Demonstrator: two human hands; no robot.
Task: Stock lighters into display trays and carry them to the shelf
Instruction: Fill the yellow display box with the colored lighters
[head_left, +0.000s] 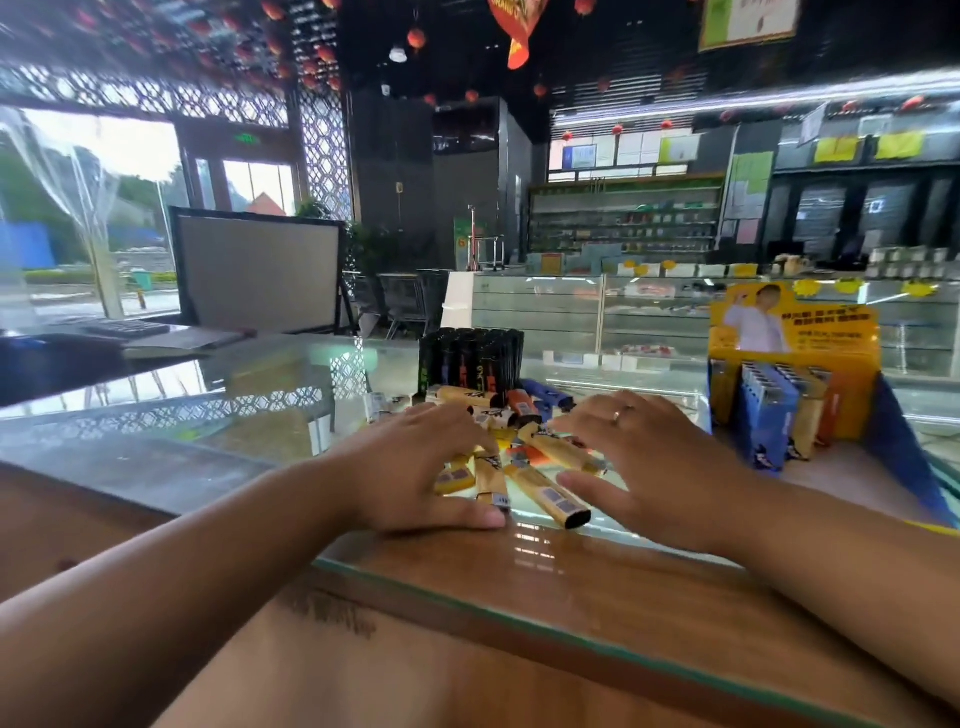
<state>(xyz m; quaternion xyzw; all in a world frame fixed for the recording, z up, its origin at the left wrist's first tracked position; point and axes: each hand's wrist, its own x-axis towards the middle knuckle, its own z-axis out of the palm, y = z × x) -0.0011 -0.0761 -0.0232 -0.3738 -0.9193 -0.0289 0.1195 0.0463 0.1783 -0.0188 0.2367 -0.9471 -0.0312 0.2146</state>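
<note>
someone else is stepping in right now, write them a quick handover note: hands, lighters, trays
Left hand: open, fingers resting on the left side of the loose lighters, thumb on the glass counter.
Right hand: open, fingers spread over the right side of the pile, gripping nothing.
Yellow display tray: on the counter to the right, already holding upright blue lighters and others.
Black lighters: standing in a block behind the pile.
Done: some lighters stocked upright.
Left: stock the loose pile, then carry the trays to the shelf.
</note>
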